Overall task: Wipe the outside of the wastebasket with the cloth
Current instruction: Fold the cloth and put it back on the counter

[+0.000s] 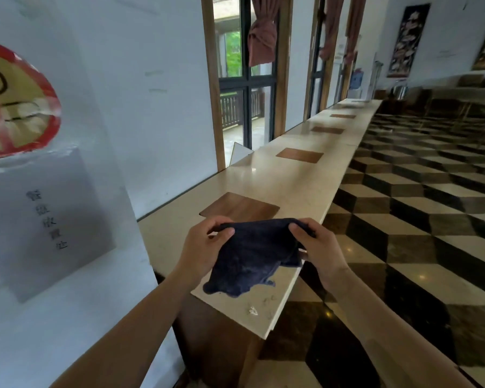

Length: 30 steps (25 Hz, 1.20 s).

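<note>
Gripping the cloth (252,256) (both hands) above the ledge (300,180).

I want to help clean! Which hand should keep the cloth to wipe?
Probably the right hand. Both hands pinch the cloth now, but the left hand is close to the wall, while the right has open floor beside it. No wastebasket is visible yet.

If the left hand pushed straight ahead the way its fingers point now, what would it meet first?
The left hand points up and right, already pinching the dark cloth. Beyond that, likely the nearest wooden inlay on the stone counter, though depth is unclear.
</note>
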Motion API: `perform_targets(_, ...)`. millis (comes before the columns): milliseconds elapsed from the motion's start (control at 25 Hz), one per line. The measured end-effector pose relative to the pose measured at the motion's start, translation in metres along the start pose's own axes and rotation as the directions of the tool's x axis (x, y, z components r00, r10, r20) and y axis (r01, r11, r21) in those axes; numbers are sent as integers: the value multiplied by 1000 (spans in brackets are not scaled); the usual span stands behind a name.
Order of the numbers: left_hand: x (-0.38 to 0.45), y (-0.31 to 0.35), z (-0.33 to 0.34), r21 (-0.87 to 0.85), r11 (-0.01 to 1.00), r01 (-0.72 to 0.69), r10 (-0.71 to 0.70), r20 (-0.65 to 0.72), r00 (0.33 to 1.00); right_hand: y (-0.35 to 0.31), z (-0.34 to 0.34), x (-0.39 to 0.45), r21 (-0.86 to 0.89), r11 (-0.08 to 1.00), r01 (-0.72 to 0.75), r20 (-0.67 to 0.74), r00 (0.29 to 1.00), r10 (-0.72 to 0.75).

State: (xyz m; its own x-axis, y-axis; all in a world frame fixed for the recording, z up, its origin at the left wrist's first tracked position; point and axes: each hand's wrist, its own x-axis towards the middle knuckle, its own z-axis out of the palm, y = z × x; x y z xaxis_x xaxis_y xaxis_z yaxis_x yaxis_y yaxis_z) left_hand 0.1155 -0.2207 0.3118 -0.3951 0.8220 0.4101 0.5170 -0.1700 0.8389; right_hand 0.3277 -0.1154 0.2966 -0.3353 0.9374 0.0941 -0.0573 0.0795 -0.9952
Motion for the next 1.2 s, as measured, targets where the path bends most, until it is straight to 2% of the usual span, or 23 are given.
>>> perform_targets(120, 21, -15, 22, -58, 995, 76, -81, -75, 994, 18, -4, 31, 76, 995, -69, 18, 998, 68)
perform_targets(240, 40, -37, 39, -108, 982, 154, -164, -87, 983, 37, -6, 56, 80, 991, -110, 6, 994, 110)
perform_targets(480, 57, -113, 74, -178, 928, 326, -343, -70, 937, 96, 6, 95, -88, 986, -141, -93, 987, 133)
perform_targets(600, 69, -165, 95, -266, 855, 445, -474, -51, 879, 138, 17, 122, -165, 966, -197, -108, 977, 181)
perform_targets(720, 86, -214, 113, -367, 734, 571, -617, -8, 787, 181, 24, 152, -179, 943, -281, -123, 957, 262)
perform_targets(880, 108, -285, 142, -330, 650, 685, -721, 18, 693, 248, 30, 196, -167, 882, -441, -109, 897, 428)
perform_targets(960, 118, -314, 156, -230, 692, 684, -703, -2, 711, 274, 33, 216, -195, 875, -443, -134, 896, 424)
perform_targets(1080, 135, -346, 167, -68, 792, 607, -609, -27, 792, 301, 37, 240, -271, 887, -374, -145, 927, 346)
perform_targets(1200, 143, -374, 172, 248, 885, 394, -413, 24, 911, 324, 32, 254, -512, 818, -261, -135, 965, 224)
